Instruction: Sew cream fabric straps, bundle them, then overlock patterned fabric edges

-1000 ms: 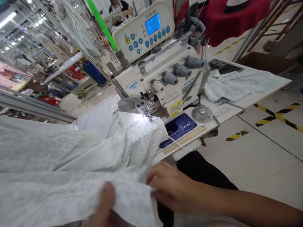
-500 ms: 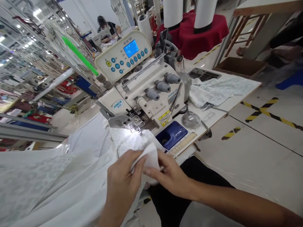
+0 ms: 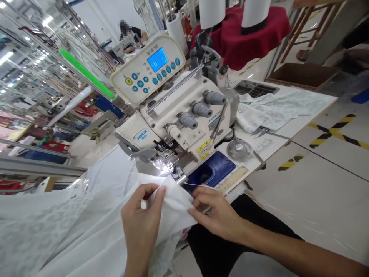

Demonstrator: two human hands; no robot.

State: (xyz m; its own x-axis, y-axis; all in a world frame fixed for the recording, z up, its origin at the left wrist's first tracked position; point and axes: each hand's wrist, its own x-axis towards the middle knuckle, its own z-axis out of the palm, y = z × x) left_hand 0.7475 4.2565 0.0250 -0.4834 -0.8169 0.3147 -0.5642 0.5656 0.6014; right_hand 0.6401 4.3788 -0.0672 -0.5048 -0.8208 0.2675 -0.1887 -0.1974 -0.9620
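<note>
White fabric (image 3: 175, 207) with a faint grey pattern lies in front of an overlock sewing machine (image 3: 184, 123), its near part lifted between my hands. My left hand (image 3: 144, 219) pinches the top edge between thumb and fingers, just below the lit presser foot (image 3: 173, 169). At the fabric's right edge, my right hand (image 3: 216, 211) has its thumb and curled fingers closed on the cloth. A thin thread (image 3: 198, 185) runs from the needle area toward my right fingers. More of the fabric (image 3: 86, 238) spreads to the left.
Thread snips (image 3: 261, 131) and a folded patterned piece (image 3: 276, 109) lie on the table's right side. A blue tray (image 3: 215, 169) and a round clear dish (image 3: 239, 149) sit beside the machine. Behind are thread cones (image 3: 211, 13) on red cloth and a seated person (image 3: 134, 36).
The fabric has come out from under the presser foot toward me. My hands have moved apart, the left one leftward and the right one rightward, and a thread now shows near the foot.
</note>
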